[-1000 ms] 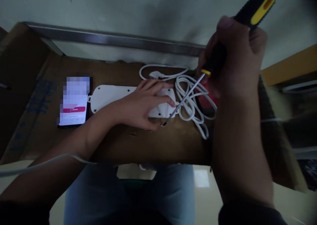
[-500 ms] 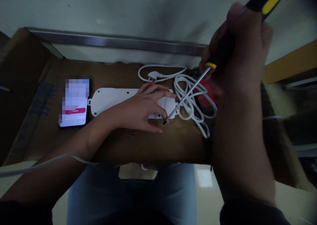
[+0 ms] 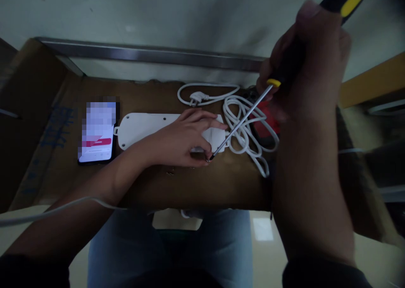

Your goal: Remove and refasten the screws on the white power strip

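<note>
Phone (image 3: 96,131), screen pixelated, sits on brown cardboard (image 3: 152,186) with unreadable blue print. White plastic power strip (image 3: 142,125) lies flat, round holes along its edges. Left hand (image 3: 183,138) open, palm down on it. Steel screwdriver (image 3: 243,125) tip at strip's near edge, beside left fingertips. Coiled white cable (image 3: 230,106) just right of strip. Right hand (image 3: 303,68) closed around screwdriver's black-and-yellow handle.

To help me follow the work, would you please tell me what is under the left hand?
The left hand rests on a white power strip; the strip's surface under the palm is covered and cannot be seen.
</note>
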Available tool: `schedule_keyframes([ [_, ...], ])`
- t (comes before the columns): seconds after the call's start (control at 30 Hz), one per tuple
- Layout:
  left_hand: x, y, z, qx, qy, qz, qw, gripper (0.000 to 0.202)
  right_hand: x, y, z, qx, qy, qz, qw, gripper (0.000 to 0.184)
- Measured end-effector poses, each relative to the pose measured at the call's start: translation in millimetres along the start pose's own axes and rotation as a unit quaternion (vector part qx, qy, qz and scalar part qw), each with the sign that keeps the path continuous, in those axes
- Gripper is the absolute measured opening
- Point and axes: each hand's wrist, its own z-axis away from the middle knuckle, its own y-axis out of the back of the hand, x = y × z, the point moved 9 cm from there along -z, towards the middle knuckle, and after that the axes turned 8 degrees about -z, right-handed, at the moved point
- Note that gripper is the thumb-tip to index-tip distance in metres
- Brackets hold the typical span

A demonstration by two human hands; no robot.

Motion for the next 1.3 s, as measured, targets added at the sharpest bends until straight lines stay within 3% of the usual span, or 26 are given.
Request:
schedule_keyframes([
  [0.17,3,0.1,1,-0.006,-0.007,-0.002,1.0,0.008,-3,4,-2,0.016,0.004,-0.012,1.0,0.046],
  [0.5,0,2.7,2,0.006,0.006,0.031,0.999,0.009,-3,34,-18,0.057,0.01,-0.007,0.998,0.055],
  [0.93,-7,7.6,1,0.049,0.033,0.049,0.997,0.026,4,34,-22,0.054,0.024,0.008,0.998,0.049],
  [1.3,-3,9.3,4,0.071,0.025,0.037,0.996,0.018,4,35,-21,0.039,0.037,0.017,0.998,0.046],
])
